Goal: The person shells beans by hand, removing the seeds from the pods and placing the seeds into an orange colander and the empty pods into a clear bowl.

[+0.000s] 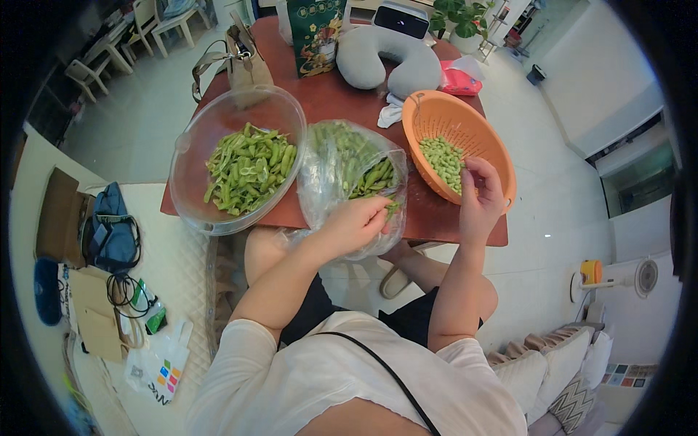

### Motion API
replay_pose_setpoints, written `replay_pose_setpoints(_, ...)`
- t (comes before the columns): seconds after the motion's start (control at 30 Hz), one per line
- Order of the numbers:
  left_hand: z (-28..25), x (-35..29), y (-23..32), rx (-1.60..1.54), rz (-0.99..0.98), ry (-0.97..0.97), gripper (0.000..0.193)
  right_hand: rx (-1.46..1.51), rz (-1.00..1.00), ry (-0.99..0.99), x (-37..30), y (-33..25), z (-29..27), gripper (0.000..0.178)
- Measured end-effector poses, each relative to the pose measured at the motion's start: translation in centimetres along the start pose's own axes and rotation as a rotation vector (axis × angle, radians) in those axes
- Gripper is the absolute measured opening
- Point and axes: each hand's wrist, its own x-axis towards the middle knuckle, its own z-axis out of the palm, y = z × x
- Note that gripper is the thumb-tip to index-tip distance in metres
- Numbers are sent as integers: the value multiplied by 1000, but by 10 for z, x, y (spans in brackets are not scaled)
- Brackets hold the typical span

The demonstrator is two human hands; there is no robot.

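Observation:
My left hand [356, 224] is closed at the near edge of a clear plastic bag [320, 192], with a green soybean pod [393, 208] poking out at its fingertips. Whole pods [379, 179] fill the bag. Over the near right rim of an orange colander [494, 149], my right hand [481, 195] has its thumb and fingers pinched together; whatever they hold is too small to make out. Shelled green beans [441, 159] lie in the bottom of the colander. To the left, a large clear plastic basin [190, 190] holds a heap of green pods and husks [249, 168].
On the reddish-brown table [299, 94] stand a beige handbag [246, 69], a dark green printed bag [314, 36], a grey neck pillow [361, 62] and a pink tissue pack [459, 80]. A crumpled white tissue [391, 112] lies beside the colander. A cushioned seat with bags is at left.

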Motion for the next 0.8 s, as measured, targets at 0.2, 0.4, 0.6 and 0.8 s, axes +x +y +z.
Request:
replay_pose_setpoints(0.2, 2, -7, 0, 170, 202, 39, 20, -282, -232, -62, 0, -12, 12, 17)
replay_pose_setpoints(0.4, -2, -3, 2, 211, 355, -120, 12, -32, -119, -461, -10, -24, 38, 16)
replay_pose_setpoints(0.6, -5, -6, 3, 162, 332, -174, 11, -145, -238, -679, -12, -17, 69, 15)
replay_pose_setpoints(0.8, -9, -9, 5, -37, 222, -325, 15, -338, -370, -701, -14, -9, 89, 18)
